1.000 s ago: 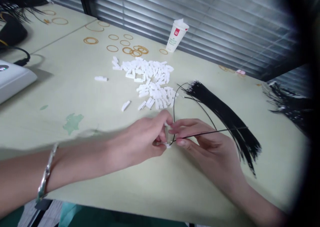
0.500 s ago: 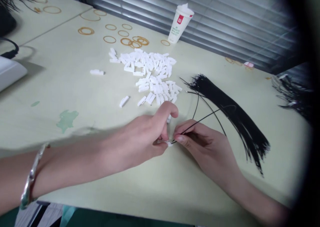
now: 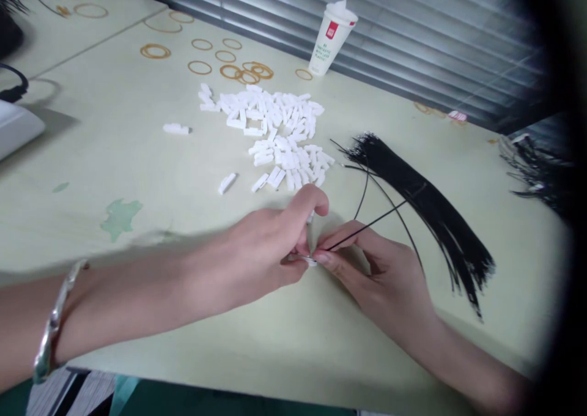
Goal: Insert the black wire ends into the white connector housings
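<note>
Between its thumb and a finger, my left hand (image 3: 279, 238) pinches a small white plastic connector housing (image 3: 312, 261), mostly hidden by the fingers. Another white piece (image 3: 310, 217) shows just under its bent index finger. My right hand (image 3: 376, 263) is closed on a thin black wire (image 3: 369, 225), whose near end meets the housing. How deep the wire sits in it is hidden. Beyond my hands lies a heap of white housings (image 3: 275, 116). To the right a thick bundle of black wires (image 3: 422, 202) lies slantwise, with a few loose strands beside it.
Several yellow-brown rubber bands (image 3: 247, 72) lie toward the back. A white paper cup (image 3: 331, 40) stands by the window blinds (image 3: 413, 37). At the left edge is a white box-shaped object (image 3: 18, 128) with a black cable; more black wires (image 3: 536, 168) lie far right.
My right hand has come slightly closer to my left, bringing the wire's end up to the housing. My left hand keeps its pinch nearly unmoved. The view has shifted slightly.
</note>
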Motion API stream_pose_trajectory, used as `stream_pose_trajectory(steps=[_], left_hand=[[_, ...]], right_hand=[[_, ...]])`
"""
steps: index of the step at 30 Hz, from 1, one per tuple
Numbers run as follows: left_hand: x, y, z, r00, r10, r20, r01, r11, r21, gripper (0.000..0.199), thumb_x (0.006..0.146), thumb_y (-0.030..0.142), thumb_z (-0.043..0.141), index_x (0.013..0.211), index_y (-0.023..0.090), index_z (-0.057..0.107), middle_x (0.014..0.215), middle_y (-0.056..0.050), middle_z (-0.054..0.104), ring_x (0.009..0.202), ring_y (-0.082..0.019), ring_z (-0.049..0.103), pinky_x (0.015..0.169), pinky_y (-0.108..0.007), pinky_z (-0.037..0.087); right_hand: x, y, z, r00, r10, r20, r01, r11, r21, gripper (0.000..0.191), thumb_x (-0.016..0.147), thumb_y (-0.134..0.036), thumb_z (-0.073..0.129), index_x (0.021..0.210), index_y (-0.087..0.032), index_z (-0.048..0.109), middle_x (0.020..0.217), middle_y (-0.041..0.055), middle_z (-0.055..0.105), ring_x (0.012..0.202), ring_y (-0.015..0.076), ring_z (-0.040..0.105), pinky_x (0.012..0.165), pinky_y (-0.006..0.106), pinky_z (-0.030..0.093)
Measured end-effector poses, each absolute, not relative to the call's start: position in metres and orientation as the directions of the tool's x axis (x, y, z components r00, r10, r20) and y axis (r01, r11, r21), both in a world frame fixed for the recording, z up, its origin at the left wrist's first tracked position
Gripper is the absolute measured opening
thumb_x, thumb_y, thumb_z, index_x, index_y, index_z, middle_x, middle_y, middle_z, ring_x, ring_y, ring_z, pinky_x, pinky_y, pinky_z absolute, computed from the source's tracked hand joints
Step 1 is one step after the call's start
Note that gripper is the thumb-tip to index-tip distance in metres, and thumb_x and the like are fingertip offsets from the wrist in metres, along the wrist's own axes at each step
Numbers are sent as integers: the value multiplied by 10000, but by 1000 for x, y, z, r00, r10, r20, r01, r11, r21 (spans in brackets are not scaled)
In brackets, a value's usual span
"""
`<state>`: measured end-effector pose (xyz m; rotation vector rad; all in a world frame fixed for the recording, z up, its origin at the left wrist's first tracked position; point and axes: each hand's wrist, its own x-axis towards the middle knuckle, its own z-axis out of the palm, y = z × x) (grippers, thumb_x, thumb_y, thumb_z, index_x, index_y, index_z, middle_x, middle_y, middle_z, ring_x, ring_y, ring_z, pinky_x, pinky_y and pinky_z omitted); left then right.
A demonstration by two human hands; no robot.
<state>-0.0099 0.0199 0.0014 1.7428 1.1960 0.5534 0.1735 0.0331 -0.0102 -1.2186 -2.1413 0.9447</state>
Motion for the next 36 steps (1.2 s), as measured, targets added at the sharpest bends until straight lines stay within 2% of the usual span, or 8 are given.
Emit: stream_pose_trajectory(steps=[12,18,25,29,31,32,34,36], left_hand=[[-11,21,0,454,886,-91,457,-144,878,476,734,27,514,1080,259,284,704,69,504,570,-80,520,509,-181,404],[-11,21,-1,460,884,-84,459,-156,874,462,746,38,511,1082,254,278,688,71,499,559,-80,521,489,-178,397],[-12,21,2,467,879,-98,437,-133,889,465,738,25,526,1069,253,291,697,81,497,585,-68,507,544,-174,414],[-13,21,3,491,865,-102,448,-150,881,466,746,30,511,1086,257,288,709,75,497,598,-74,505,557,-181,415],[-12,20,1,464,881,-97,464,-148,874,457,759,45,510,1089,267,286,702,76,488,590,-78,507,544,-184,408],[-12,19,1,452,887,-93,472,-150,869,455,763,49,511,1089,272,285,706,76,489,592,-79,509,544,-185,406],[-12,18,-1,454,887,-80,489,-173,855,442,775,52,505,1090,273,287,741,66,510,622,-85,521,564,-192,409],[-12,17,-1,463,884,-57,513,-215,831,404,782,50,495,1073,260,310,776,49,526,659,-92,525,583,-196,407]], right_hand=[[177,31,-12,-569,800,190,479,511,-714,178,848,-98,528,842,-273,561,826,-14,631,784,147,590,682,300,458],[176,30,-13,-549,811,203,511,518,-686,101,808,-186,624,790,-250,548,758,-12,611,727,150,558,666,309,449],[173,32,-14,-605,761,235,441,566,-696,116,843,-133,558,764,-215,535,822,21,572,826,162,523,708,312,434],[168,32,-13,-603,779,174,451,512,-731,108,853,-168,552,754,-207,534,826,23,566,824,155,520,690,285,443],[170,34,-8,-624,760,181,489,560,-668,51,856,-204,557,806,-207,547,909,31,580,902,163,520,758,289,449],[174,35,-4,-633,748,202,527,607,-595,27,856,-224,559,876,-206,556,976,42,580,961,174,511,809,302,441],[189,37,4,-626,730,275,631,681,-371,196,852,-263,565,1033,-190,540,1068,71,571,1030,204,494,877,338,415],[214,37,9,-581,738,345,752,648,-122,275,845,-301,567,1081,-165,524,1026,90,589,979,233,515,860,371,411]])
